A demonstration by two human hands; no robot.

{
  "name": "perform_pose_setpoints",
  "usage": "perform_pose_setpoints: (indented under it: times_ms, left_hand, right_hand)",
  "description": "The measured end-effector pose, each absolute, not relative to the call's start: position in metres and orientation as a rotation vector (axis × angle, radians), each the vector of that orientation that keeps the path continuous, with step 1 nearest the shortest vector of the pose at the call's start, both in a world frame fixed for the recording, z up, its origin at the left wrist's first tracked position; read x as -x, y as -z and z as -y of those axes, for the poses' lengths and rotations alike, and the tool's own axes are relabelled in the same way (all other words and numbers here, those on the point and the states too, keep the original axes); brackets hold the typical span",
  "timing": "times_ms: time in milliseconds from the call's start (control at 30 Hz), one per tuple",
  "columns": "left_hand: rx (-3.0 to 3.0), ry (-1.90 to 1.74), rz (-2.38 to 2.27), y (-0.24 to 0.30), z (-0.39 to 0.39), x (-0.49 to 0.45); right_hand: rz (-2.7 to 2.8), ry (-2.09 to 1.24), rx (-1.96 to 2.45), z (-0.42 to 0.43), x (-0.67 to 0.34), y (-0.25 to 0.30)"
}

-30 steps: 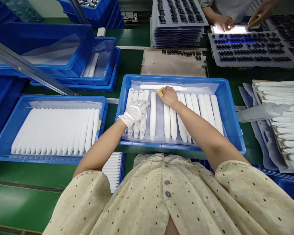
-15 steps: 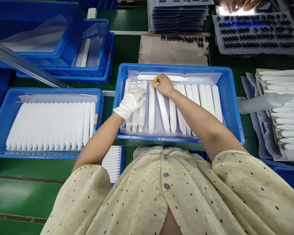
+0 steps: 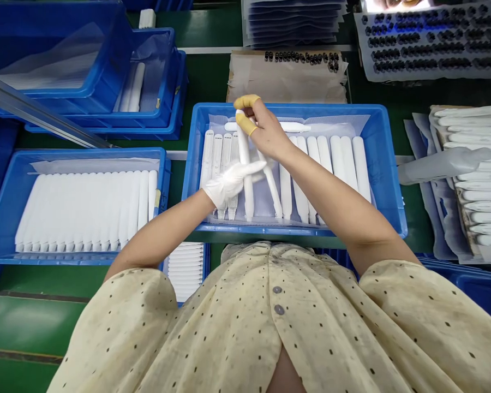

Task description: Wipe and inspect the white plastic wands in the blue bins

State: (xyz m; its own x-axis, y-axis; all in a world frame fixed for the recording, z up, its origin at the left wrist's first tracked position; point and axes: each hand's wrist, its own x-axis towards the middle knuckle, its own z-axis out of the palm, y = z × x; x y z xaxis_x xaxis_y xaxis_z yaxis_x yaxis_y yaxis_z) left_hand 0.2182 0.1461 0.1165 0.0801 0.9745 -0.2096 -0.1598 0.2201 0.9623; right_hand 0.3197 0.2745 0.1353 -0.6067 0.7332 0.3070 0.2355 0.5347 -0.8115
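Note:
My right hand (image 3: 265,128), with yellow finger cots on its thumb and index finger, pinches the upper end of a long white plastic strip (image 3: 249,199). This strip is tilted up at its far end, over the blue tray (image 3: 294,232). Around its middle is my left hand (image 3: 229,183) in a white glove, thumb and fingers stretched out on either side. Beneath the glove, several white strips with printed marks (image 3: 216,153) lie side by side. Several smooth white strips (image 3: 346,164) lie to the right, and one (image 3: 294,127) lies crosswise at the back.
To the left, another blue tray (image 3: 163,180) holds a row of white strips. Stacked blue bins (image 3: 94,93) stand behind it. A squeeze bottle (image 3: 444,165) and piled strips (image 3: 480,191) are at the right. Small black parts (image 3: 433,41) sit on a far sheet, near another person's hand.
My right hand has raised the far end of one white strip from the tray. My left hand has moved right, from the printed strips to around that strip.

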Motion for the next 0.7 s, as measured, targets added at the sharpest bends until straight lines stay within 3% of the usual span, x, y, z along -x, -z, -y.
perform_pose_setpoints:
  times_ms: [167, 300, 400, 467, 700]
  left_hand:
    - [-0.675, -1.158, -1.013, -0.148, -0.15, -0.239]
    - [-0.654, -1.306, -1.05, -0.169, -0.167, -0.221]
    - [-0.614, -1.334, -1.071, -0.175, -0.172, -0.216]
    - [-0.636, -1.274, -1.094, -0.174, -0.172, -0.216]
    - [-0.991, -1.167, -1.229, -0.15, -0.165, -0.218]
  right_hand:
    - [1.869, -1.45, 0.916, -0.252, -0.361, -0.168]
    - [1.595, -2.107, 0.804, -0.223, -0.395, -0.151]
    - [1.582, -2.373, 0.669, -0.201, -0.402, -0.128]
    - [1.617, -2.309, 0.739, -0.194, -0.399, -0.115]
    - [1.814, -1.526, 1.172, -0.194, -0.389, -0.112]
